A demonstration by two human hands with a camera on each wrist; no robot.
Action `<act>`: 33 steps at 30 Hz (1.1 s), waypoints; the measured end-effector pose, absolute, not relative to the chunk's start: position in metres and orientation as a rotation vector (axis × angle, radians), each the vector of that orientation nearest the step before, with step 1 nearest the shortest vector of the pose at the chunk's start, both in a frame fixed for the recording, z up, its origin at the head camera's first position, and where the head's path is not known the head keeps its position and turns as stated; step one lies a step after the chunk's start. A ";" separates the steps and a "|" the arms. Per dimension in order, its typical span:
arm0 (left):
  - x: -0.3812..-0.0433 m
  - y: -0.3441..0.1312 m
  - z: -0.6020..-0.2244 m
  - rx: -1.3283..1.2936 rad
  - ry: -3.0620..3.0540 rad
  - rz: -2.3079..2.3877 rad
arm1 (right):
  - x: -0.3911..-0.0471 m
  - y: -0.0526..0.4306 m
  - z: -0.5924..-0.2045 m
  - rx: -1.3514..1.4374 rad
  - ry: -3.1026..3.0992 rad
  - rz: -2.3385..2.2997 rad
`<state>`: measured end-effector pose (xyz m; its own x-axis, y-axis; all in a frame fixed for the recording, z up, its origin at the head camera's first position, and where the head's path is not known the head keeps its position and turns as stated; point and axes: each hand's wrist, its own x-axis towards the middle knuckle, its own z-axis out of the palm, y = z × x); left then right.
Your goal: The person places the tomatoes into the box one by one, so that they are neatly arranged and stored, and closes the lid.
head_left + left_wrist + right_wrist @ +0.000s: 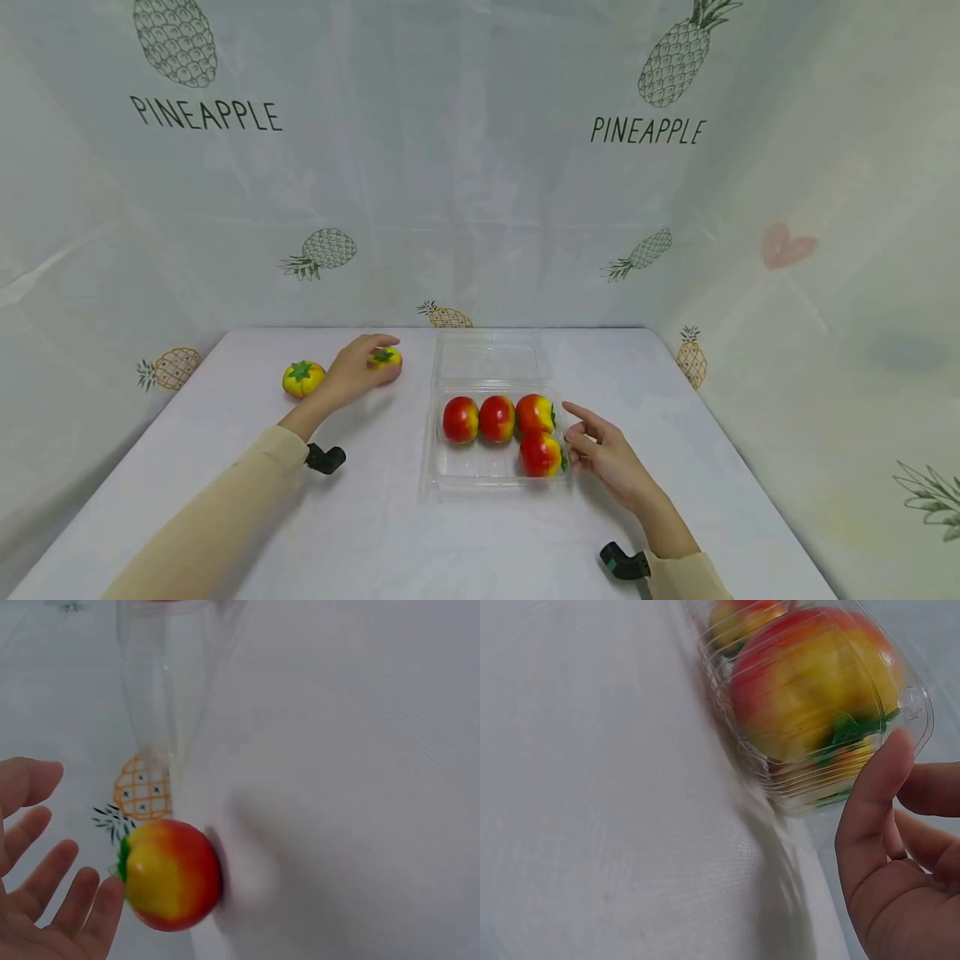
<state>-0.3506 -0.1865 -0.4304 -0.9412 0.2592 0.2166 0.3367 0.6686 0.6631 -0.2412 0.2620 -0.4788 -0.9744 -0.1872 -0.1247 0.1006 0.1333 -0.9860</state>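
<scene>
My left hand (pixel 358 367) reaches around a round red-and-yellow fruit (pixel 385 358) with a green leafy cap. The left wrist view shows its fingers spread and relaxed, the fingertips right beside the leafy cap of a fruit (pixel 176 876). A clear plastic clamshell box (pixel 468 482) lies with its lid (pixel 487 358) folded back. In the tray are a left fruit (pixel 460 419), a middle fruit (pixel 497 418) and two at the right. My right hand (pixel 611 458) is at the box's right side, thumb (pixel 881 776) at the rim, fingers loosely bent.
Another fruit of the same kind (pixel 303 379) sits on the white table (pixel 360 533) just left of my left hand. A pineapple-printed curtain (pixel 465 192) stands behind the table and along its sides. Each wrist carries a small black camera mount (pixel 326 458).
</scene>
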 end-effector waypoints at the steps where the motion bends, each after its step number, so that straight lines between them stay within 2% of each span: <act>1: -0.351 -0.188 -0.432 -0.486 -2.770 -1.139 | -0.241 0.262 -0.479 -0.087 2.190 -1.936; 12: -0.359 -0.200 -0.444 -0.331 -2.752 -1.112 | -0.243 0.263 -0.481 -0.098 2.238 -1.929; 33: -0.364 -0.202 -0.468 -0.227 -2.806 -1.196 | -0.243 0.263 -0.480 -0.114 2.208 -1.954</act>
